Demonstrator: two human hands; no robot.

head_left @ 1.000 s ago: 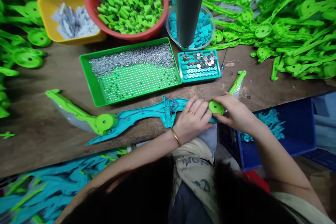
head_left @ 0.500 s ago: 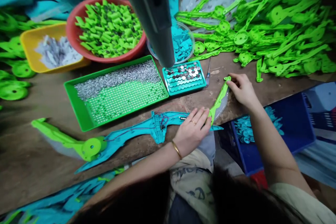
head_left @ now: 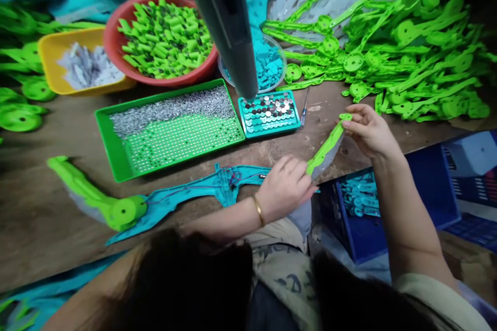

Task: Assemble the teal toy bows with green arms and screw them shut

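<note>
Currently, blue frame: the winged blue frame (head_left: 186, 187) lies across the table (head_left: 23, 248), from lower left to right of centre; open inner side up, with ribs and a broad crosspiece near mid-length.
Wiring: thin dark and reddish wires (head_left: 234, 178) loop at the crosspiece; one strand runs along the left wing.
Left green arm: the left green arm (head_left: 79, 183) angles to the upper left from a round hub (head_left: 123, 211) on the blue frame's left end; cloudy translucent strip along its lower edge.
Right green arm: the right green arm (head_left: 326, 147) slants up and right from beside the left hand, at right of centre; similar translucent strip beneath. Its lower end is hidden.
Left hand: the left hand (head_left: 286, 186) lies palm down over the blue frame's right end, fingers together and curled; grip underneath cannot be told. Bracelet (head_left: 259, 211) at wrist, forearm from lower left.
Right hand: the right hand (head_left: 367, 132) holds the right green arm's upper tip, thumb and fingers nearly together; forearm rises from lower right.
Above the frame: green tray (head_left: 104, 139) of small metal parts, its right edge beside a teal tray (head_left: 272, 134) of round silvery pieces.
Right of the teal tray: a thin screwdriver-like tool (head_left: 305, 115).
Upper right: heaped green parts (head_left: 419, 62).
</note>
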